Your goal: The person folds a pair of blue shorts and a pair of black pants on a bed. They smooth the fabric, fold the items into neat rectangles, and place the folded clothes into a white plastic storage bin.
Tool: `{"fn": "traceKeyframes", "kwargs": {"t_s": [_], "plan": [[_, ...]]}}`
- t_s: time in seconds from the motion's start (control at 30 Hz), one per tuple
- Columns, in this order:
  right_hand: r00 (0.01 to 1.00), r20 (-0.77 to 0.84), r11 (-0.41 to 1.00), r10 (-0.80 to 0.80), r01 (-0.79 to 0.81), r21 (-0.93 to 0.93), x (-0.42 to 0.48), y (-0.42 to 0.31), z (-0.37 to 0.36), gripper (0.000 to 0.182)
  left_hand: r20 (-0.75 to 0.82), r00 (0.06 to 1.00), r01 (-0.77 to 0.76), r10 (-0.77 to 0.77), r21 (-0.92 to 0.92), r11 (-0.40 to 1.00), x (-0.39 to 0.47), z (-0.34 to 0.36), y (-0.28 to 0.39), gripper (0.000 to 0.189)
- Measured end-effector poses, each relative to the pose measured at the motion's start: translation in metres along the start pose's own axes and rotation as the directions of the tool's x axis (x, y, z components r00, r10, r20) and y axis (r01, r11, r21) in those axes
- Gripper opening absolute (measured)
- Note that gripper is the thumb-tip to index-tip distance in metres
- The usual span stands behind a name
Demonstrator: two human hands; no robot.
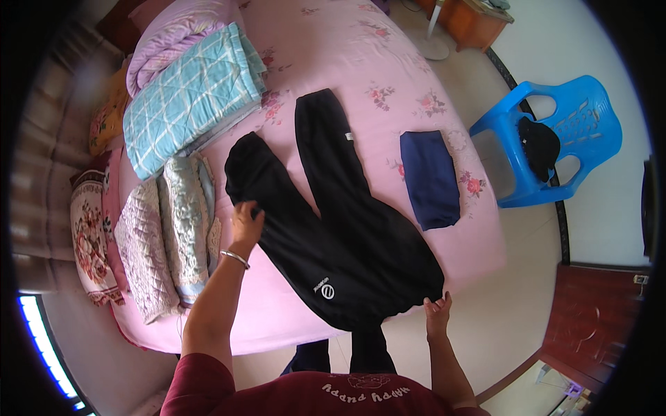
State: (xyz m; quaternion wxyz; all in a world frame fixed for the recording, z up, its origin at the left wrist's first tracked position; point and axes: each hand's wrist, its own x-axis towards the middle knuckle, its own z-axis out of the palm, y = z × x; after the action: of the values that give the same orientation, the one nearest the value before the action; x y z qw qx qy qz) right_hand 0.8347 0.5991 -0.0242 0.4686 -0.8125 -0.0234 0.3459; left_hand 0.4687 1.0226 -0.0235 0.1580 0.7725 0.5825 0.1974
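Note:
Black trousers (359, 229) lie spread on a pink floral bedsheet (333, 41), legs pointing away from me and waist at the near edge of the bed. My left hand (247, 223) is at the outer edge of the left trouser leg, fingers bent over the fabric; whether it grips is unclear. My right hand (437, 312) pinches the right corner of the waistband. A folded navy blue garment (431, 179) lies on the sheet to the right of the trousers.
A folded teal checked quilt (192, 99) and a rolled lilac quilt (177, 36) lie at the upper left. Folded quilted covers (148, 255) are at the left. A blue plastic chair (583, 119) holding a black cap (539, 148) stands right of the bed, near a wooden cabinet (471, 23).

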Motion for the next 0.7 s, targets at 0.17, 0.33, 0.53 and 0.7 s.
{"fn": "traceKeyframes", "kwargs": {"t_s": [0.17, 0.33, 0.53, 0.7], "plan": [[0.94, 0.121, 0.899, 0.32, -0.341, 0.274, -0.004, 0.026, 0.017, 0.046, -0.137, 0.919, 0.387, -0.37, 0.139, 0.911, 0.066, 0.028, 0.001, 0.073], [0.924, 0.137, 0.91, 0.358, -0.378, 0.172, -0.056, 0.017, 0.071, 0.047, -0.157, 0.831, 0.528, -0.534, -0.083, 0.845, 0.094, 0.032, -0.029, 0.09], [0.763, 0.204, 0.75, 0.614, -0.644, 0.152, -0.061, 0.01, 0.078, 0.076, 0.324, 0.748, 0.587, -0.579, -0.73, 0.349, 0.115, 0.017, -0.013, 0.039], [0.895, 0.299, 0.86, 0.33, -0.416, 0.296, -0.07, 0.019, 0.077, 0.063, 0.443, 0.777, 0.586, -0.448, -0.768, 0.257, 0.096, 0.004, -0.005, 0.03]]}}
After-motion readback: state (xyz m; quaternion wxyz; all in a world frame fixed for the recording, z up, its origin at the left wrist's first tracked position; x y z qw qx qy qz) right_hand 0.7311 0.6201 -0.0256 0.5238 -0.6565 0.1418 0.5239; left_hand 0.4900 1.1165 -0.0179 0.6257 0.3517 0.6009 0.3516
